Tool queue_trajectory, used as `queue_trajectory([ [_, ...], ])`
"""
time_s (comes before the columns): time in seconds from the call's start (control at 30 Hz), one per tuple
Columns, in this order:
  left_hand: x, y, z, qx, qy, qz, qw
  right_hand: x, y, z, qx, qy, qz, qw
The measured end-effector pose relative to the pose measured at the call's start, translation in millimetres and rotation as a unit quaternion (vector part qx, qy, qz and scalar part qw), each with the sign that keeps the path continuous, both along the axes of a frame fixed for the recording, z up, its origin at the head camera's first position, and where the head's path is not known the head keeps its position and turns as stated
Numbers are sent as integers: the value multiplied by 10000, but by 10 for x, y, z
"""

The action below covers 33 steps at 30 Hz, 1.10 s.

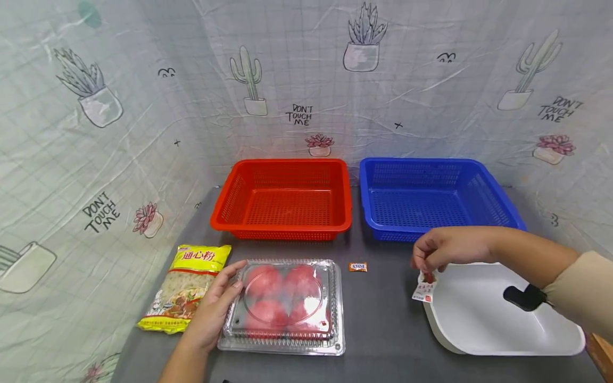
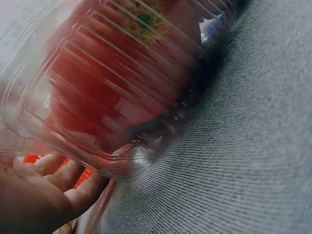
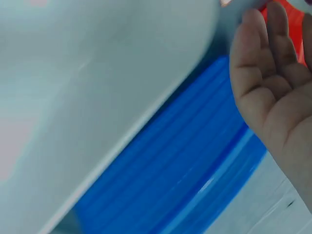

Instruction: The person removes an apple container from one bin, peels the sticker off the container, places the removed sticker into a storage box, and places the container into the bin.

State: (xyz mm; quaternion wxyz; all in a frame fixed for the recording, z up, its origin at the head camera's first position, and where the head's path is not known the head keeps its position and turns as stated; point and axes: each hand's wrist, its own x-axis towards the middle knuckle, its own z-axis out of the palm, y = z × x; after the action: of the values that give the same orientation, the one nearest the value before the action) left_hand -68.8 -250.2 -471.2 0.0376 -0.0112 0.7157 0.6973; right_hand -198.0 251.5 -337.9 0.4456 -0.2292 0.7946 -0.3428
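Observation:
My left hand (image 1: 217,303) rests along the left side of a clear plastic clamshell box (image 1: 337,319), its fingers fairly straight at the far left corner. Large round red fruits (image 1: 265,314) show through the lid. From the left wrist view, the fingers (image 2: 87,187) touch the box wall close over the grey cloth. In the head view my right hand (image 1: 442,250) pinches a small white packet (image 1: 423,291) with red print, which hangs at the left rim of a white tray (image 1: 503,324). The right wrist view shows the palm (image 3: 282,102), with the packet mostly out of frame.
A red basket (image 1: 280,235) and a blue basket (image 1: 397,234) stand at the back, against a printed curtain (image 1: 297,69). A yellow bag of pasta (image 1: 191,282) lies at the left. Between box and tray lies a small orange wrapped candy (image 1: 357,267).

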Motion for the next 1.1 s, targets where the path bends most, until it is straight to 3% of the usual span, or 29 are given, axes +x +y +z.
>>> queue_trajectory([
  [0.23,-3,2,10,-36,-95,0,9999,84,638,-278,-65,-300,-167,9994],
  [0.43,7,-4,15,-94,-185,40,9998,135,954,-496,82,-636,-363,9973],
  [0.73,6,6,13,-56,-115,38,9999,253,1093,-718,213,-530,-304,9979],
  [0.87,4,6,0,-38,-75,43,10000,285,1104,-811,35,-480,-366,9982],
  [1.1,-8,-1,-36,23,158,19,9999,333,1100,-874,-47,5,-525,9986],
])
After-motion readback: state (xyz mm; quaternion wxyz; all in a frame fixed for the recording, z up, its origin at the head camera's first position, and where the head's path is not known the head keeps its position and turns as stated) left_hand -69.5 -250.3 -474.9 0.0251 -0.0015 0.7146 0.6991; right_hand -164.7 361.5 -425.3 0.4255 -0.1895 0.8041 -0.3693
